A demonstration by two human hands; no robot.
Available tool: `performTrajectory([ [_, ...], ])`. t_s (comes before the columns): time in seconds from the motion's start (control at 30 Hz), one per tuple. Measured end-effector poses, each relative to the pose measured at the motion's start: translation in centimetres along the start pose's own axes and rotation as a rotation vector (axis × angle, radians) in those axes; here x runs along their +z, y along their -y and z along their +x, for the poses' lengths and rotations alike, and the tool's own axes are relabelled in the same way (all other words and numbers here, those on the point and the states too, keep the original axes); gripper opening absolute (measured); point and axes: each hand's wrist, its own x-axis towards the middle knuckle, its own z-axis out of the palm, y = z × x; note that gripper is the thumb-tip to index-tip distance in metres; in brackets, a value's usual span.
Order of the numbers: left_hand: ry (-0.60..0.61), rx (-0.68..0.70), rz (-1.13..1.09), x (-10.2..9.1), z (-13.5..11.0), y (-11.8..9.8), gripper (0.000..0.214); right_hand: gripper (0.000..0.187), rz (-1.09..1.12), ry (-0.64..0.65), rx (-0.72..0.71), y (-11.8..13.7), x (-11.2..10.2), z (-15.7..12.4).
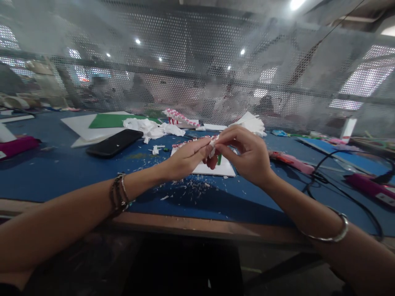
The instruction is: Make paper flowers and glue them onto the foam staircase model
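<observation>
My left hand [188,158] and my right hand [247,152] meet over the middle of the table. Between their fingertips is a small white crumpled piece [212,151], pinched from both sides and partly hidden. A short green strip [219,159] shows just below the fingers; whether it is joined to the white piece I cannot tell. Under my hands lies a white board [216,169]. A row of small red-and-white pieces [185,143] shows behind my left hand, mostly covered by it.
Left of my hands lie a black phone [115,143], crumpled white tissue [148,126] and a green sheet [114,121]. A pink-handled tool [293,162] and a black cable [311,191] are on the right. White scraps [194,189] litter the blue table [77,176]. Perforated mesh [185,53] rises behind.
</observation>
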Motion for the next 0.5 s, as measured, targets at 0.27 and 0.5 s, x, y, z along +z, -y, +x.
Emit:
performTrajectory([
  [0.27, 0.024, -0.023, 0.033, -0.32, -0.24, -0.05, 0.024, 0.005, 0.042, 0.056, 0.029, 0.08, -0.39, 0.18],
  [0.5, 0.009, 0.028, 0.151, -0.34, -0.34, 0.03, 0.024, 0.005, 0.111, 0.078, 0.128, 0.01, -0.20, 0.12],
])
